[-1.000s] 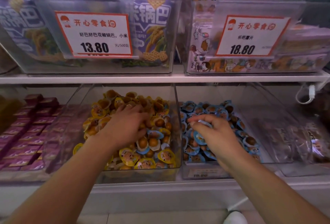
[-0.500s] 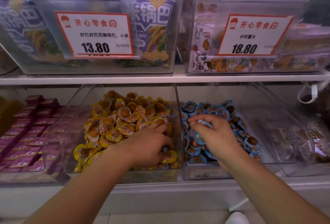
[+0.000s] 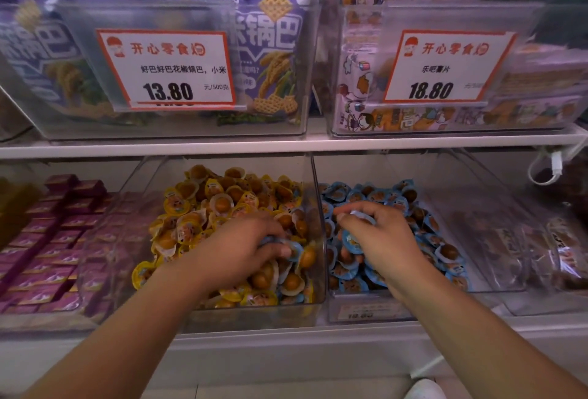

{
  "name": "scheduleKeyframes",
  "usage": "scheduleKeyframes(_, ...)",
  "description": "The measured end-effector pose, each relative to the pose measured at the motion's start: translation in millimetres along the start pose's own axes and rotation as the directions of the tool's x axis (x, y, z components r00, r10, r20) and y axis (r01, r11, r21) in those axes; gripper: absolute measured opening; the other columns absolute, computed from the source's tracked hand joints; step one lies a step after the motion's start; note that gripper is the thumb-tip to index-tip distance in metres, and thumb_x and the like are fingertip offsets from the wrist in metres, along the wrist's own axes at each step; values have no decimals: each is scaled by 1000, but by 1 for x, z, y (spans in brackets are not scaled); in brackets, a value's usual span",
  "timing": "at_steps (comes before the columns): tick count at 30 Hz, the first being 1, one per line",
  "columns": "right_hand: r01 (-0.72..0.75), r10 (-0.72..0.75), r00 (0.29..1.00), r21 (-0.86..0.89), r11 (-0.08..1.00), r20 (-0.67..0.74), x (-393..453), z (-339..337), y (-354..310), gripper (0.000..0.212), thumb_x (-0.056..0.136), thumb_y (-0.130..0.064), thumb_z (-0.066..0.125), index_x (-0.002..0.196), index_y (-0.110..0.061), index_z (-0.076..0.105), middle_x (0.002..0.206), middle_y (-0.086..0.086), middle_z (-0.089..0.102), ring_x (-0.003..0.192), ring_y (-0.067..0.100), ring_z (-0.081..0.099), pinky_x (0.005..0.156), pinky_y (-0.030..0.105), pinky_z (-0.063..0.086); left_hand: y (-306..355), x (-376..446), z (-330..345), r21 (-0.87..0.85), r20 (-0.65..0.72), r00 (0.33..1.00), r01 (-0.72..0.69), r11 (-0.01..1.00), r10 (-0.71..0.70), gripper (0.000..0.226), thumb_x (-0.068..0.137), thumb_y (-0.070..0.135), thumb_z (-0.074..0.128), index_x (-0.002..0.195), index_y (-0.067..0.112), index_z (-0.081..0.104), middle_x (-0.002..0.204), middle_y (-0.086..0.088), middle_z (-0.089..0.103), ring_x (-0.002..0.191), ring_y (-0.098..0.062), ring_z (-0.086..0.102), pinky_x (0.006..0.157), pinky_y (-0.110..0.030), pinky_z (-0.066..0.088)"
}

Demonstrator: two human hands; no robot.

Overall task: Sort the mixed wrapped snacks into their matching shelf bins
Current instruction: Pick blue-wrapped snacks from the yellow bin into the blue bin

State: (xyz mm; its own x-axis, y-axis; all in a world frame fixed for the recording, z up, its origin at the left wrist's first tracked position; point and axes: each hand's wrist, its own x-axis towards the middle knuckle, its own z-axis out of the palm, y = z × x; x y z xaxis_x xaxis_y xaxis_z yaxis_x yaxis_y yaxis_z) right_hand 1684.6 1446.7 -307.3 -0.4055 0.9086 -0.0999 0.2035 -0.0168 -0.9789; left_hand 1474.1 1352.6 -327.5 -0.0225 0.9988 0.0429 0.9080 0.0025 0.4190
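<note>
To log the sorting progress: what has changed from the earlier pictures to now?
The left hand moved from the yellow-wrapped snack pile's back to the front right and now pinches a blue-wrapped round snack. The right hand stayed over the blue-wrapped snacks bin, holding blue snacks.

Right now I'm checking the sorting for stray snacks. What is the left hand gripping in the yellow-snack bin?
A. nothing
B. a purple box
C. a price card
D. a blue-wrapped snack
D: the left hand curls its fingers round a blue-wrapped snack that lies among the yellow ones in the yellow-snack bin.
</note>
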Motion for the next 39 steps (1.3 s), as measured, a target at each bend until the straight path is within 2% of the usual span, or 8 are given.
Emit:
scheduleKeyframes(4,60,-46,993,119,991,-112,0,4,-13,17,94,-23,66,82,-31,75,78,-18,71,58,6,67,47,21,49,3,-5,-23,-393,-208,957,107,913,-202,16,92,39,64,89,25,72,73,9,63,66,-1,55,63,-22,43)
scheduleKeyframes(9,-50,78,996,404,913,-51,-17,12,-34,15,94,-32,64,98,-21,73,69,9,70,50,24,63,43,32,44,52,-8,-33,-872,-153,929,33,489,-337,33,82,42,64,93,13,76,72,-1,71,60,-11,58,53,-19,44)
scheduleKeyframes(13,-344,139,919,576,741,370,-37,14,-45,40,95,-41,53,102,-9,75,87,18,71,62,25,67,41,31,50,80,-9,-19,-443,-511,848,-119,888,-141,14,95,34,62,100,29,74,96,20,70,89,5,64,77,-7,46)
scheduleKeyframes(16,-421,2,838,644,638,545,-41,5,-44,48,98,-47,44,104,-13,77,89,11,71,70,25,69,50,34,57,96,-2,-11,-136,-588,808,-137,981,32,25,92,28,55,110,25,72,105,13,66,95,-5,60,85,-16,43)
scheduleKeyframes(23,-361,208,930,643,676,303,-2,-39,-12,23,89,-22,56,96,-7,72,85,13,66,62,21,61,34,21,35,109,18,14,-53,-294,948,-140,989,119,69,95,59,25,155,43,-5,144,29,17,142,11,-4,119,-24,9)
scheduleKeyframes(32,-98,178,983,681,726,-49,70,-82,7,15,95,-20,53,100,-7,61,99,12,62,84,25,60,78,38,52,45,9,1,-270,-422,906,-97,958,-28,22,96,30,54,108,43,67,112,29,61,109,5,58,92,-22,48)
scheduleKeyframes(36,-87,115,964,125,988,-241,70,-74,10,15,95,-23,60,86,-16,70,85,-1,70,68,-2,68,64,15,54,22,-5,1,-178,-160,987,-36,983,7,23,94,28,63,94,50,66,103,35,60,97,9,59,81,-15,46)
scheduleKeyframes(39,52,-97,943,-148,988,-319,60,-61,10,17,94,-17,58,84,-20,71,85,-5,70,79,5,67,75,25,54,9,-19,1,54,123,992,-45,998,38,23,86,57,58,108,52,60,107,33,56,99,12,52,85,-11,41)
